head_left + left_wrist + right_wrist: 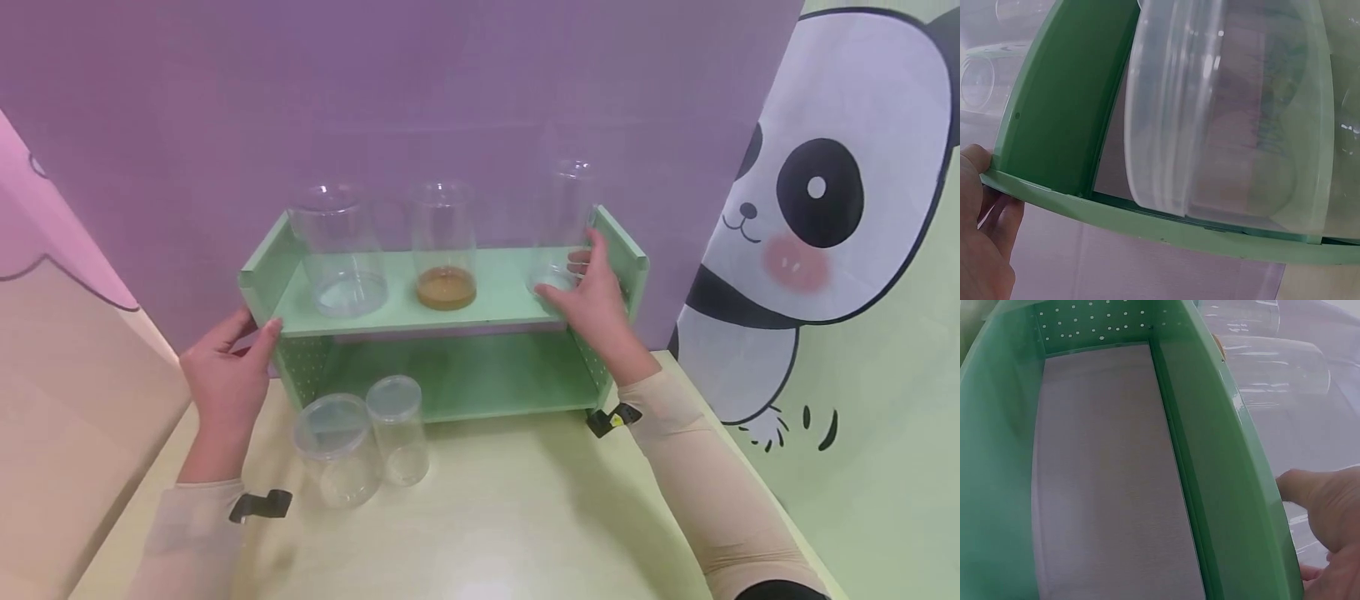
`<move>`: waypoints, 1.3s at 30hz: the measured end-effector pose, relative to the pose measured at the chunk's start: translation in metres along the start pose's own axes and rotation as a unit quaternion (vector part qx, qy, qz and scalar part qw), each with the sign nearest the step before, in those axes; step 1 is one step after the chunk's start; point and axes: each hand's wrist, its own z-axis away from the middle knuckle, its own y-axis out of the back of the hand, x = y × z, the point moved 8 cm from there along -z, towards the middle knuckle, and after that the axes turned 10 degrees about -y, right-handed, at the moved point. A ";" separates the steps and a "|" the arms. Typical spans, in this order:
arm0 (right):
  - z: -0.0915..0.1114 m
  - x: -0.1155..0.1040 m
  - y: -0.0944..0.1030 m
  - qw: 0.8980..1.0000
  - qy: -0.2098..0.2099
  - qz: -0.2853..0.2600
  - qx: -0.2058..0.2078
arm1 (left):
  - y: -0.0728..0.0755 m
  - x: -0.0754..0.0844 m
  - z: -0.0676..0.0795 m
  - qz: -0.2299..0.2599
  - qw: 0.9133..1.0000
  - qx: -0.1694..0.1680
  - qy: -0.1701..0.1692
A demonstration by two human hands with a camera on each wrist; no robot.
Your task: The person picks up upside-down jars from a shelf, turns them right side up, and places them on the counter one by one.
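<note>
A green two-tier shelf [465, 412] stands against the purple wall. My left hand [228, 358] grips its upper left corner, thumb at the front edge and fingers behind the side panel. On the upper tier, my right hand [596, 304] curls its thumb and fingers round the lower part of a tall, narrow clear jar [564, 200] at the right end. To its left are a clear jar with a brown bottom [446, 288] and a wide clear jar [341, 250]. Seen from the right wrist, the thumb [1304, 485] lies right at the shelf's front edge.
On the pale table [487, 517], a wide lidded clear jar [345, 479] and a narrower clear jar [401, 454] stand before the shelf's left part. The right side panel [622, 250] rises close beside my right hand. A panda [832, 167] decorates the right wall.
</note>
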 end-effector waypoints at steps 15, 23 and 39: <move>0.051 -0.004 0.014 0.993 0.089 -0.059 -0.047 | -0.004 0.010 0.002 0.010 0.999 0.001 -0.033; 0.082 -0.009 0.007 0.987 0.119 -0.060 -0.094 | -0.003 0.011 0.002 0.006 0.999 0.001 -0.034; 0.132 0.019 -0.042 0.963 0.191 -0.083 -0.171 | 0.000 0.010 0.001 0.002 1.000 -0.004 -0.026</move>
